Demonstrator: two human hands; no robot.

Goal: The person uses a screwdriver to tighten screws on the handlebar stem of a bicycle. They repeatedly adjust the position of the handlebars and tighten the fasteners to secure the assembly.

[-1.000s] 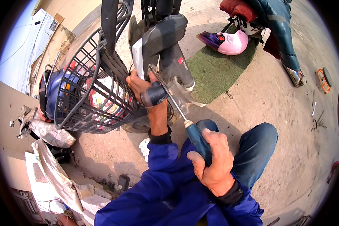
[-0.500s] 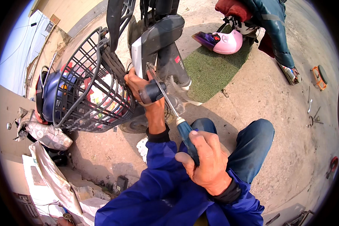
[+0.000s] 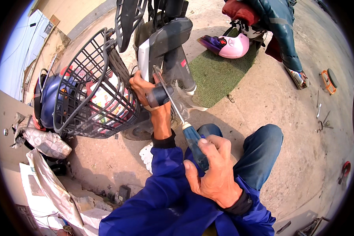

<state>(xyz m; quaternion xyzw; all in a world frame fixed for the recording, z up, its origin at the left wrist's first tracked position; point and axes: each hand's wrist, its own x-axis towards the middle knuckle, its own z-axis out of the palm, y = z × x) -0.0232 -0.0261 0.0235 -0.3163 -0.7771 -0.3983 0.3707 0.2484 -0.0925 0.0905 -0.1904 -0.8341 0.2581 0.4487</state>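
Black wire basket holds packets; right hand grips screwdriver, left hand clasps grip.

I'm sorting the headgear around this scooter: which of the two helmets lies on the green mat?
The pink helmet with the purple visor, at the top of the view, lies on the green mat. The blue helmet sits left of the black basket.

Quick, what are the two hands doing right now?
Left hand: closed around a dark round part on the scooter.
Right hand: closed on the screwdriver handle.
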